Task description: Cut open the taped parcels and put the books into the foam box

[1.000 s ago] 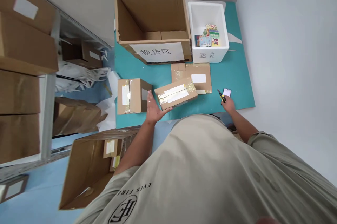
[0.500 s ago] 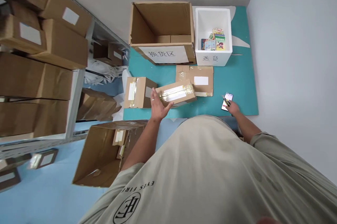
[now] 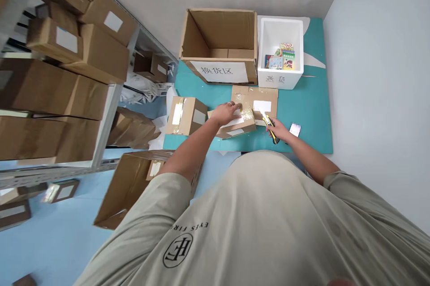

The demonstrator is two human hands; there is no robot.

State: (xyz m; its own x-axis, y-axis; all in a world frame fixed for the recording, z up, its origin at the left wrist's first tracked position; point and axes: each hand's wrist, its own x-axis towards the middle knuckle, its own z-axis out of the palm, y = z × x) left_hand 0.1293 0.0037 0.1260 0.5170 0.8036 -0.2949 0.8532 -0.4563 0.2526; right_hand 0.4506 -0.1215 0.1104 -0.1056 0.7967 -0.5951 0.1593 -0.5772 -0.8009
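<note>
My left hand [image 3: 227, 114] rests on top of a taped cardboard box [image 3: 251, 125] near the table's front edge, its fingers stretched over the white label. In my right hand [image 3: 278, 131] is a yellow and black utility knife [image 3: 270, 125], its blade pointing away from me near the box's right end. A flattened piece of cardboard [image 3: 269, 94] with a white label lies behind the box, partly covered by it. Just right of my right hand, a phone [image 3: 295, 130] lies on the table. Another taped box [image 3: 185, 115] stands to the left.
At the back of the teal table [image 3: 312, 111] stand a large open carton [image 3: 220, 72] and a white foam box [image 3: 280, 79] with several small books. Shelves of cartons [image 3: 101, 62] line the left side. A big open carton [image 3: 117, 187] sits on the floor.
My left hand has moved from the box's left end onto its top. My right hand has left the phone and come left toward the box with the utility knife.
</note>
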